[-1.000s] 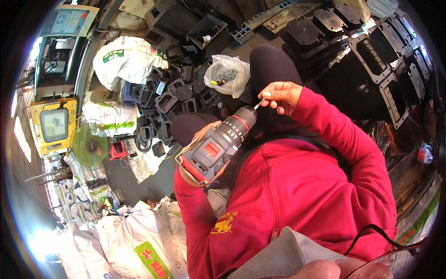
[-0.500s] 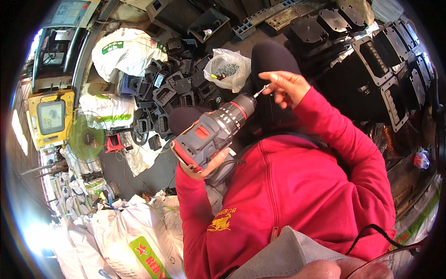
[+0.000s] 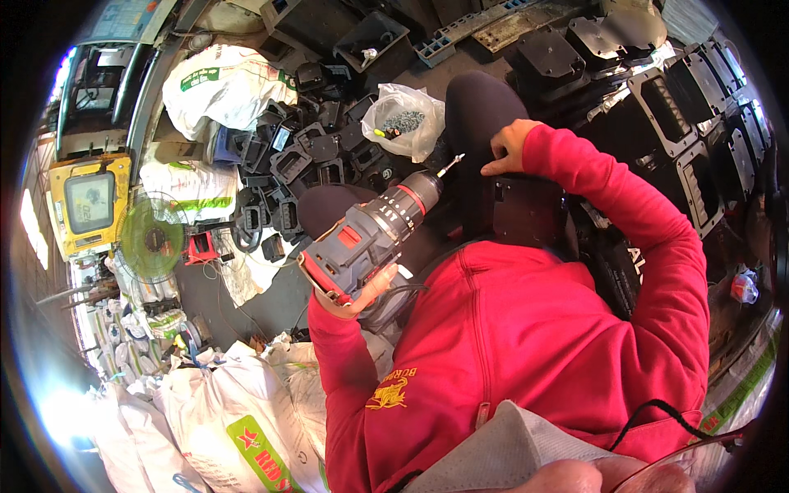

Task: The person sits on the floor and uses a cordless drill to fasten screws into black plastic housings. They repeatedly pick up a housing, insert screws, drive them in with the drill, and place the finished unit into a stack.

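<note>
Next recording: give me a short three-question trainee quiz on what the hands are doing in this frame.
1. True or false: the left hand grips the cordless drill.
2. What does the right hand rest on? A) the clear bag of screws B) the black plate on the lap C) the green fan
3. Fill in: the drill's bit points toward the ____ hand.

Key: 1 true; 2 B; 3 right.
</note>
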Demonstrator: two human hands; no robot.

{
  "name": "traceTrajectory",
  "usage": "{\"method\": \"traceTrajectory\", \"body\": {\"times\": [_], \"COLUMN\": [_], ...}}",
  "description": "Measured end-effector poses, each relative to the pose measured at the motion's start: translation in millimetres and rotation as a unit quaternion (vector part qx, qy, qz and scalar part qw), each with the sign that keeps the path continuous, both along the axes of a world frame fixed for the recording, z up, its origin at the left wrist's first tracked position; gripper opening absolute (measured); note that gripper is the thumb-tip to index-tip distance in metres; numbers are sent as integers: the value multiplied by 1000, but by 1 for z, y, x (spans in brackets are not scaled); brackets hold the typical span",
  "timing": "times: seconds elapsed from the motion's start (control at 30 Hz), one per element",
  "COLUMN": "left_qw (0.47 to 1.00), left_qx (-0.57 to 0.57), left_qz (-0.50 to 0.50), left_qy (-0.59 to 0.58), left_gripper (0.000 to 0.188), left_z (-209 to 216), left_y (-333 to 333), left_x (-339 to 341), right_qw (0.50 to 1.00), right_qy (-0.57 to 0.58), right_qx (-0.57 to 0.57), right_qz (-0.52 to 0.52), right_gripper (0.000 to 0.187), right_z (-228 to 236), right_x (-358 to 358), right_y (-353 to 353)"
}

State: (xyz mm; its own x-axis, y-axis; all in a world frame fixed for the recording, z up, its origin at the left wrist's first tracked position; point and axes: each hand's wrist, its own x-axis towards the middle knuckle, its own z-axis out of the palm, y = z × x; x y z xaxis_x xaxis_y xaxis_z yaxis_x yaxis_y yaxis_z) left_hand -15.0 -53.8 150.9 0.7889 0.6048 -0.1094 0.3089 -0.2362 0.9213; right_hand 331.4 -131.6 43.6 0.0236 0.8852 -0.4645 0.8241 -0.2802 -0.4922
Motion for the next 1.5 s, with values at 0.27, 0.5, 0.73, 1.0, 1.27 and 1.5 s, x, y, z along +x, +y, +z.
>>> {"method": "traceTrajectory", "body": {"times": [0.27, 0.5, 0.73, 1.0, 1.27, 1.5], "left_qw": [999, 997, 968, 955, 940, 938], "left_qx": [12, 56, 158, 145, 177, 172], "left_qz": [-19, -49, -174, -221, -256, -253], "left_qy": [25, 19, 86, 135, 140, 165], "left_gripper": [40, 57, 65, 70, 68, 56], "left_z": [4, 10, 12, 7, 9, 10], "left_y": [1, -5, -8, -9, -7, -9], "left_x": [-1, 25, 64, 87, 103, 105], "right_qw": [950, 800, 847, 868, 867, 883], "right_qy": [232, 374, 271, 250, 251, 244], "right_qx": [89, 177, 258, 249, 273, 236], "right_qz": [-189, -434, -377, -349, -332, -325], "right_gripper": [49, 32, 20, 24, 29, 37], "right_z": [-50, -89, -72, -54, -57, -52], "right_x": [27, -12, -28, -26, -24, -20], "right_y": [-39, -76, -80, -74, -71, -68]}}
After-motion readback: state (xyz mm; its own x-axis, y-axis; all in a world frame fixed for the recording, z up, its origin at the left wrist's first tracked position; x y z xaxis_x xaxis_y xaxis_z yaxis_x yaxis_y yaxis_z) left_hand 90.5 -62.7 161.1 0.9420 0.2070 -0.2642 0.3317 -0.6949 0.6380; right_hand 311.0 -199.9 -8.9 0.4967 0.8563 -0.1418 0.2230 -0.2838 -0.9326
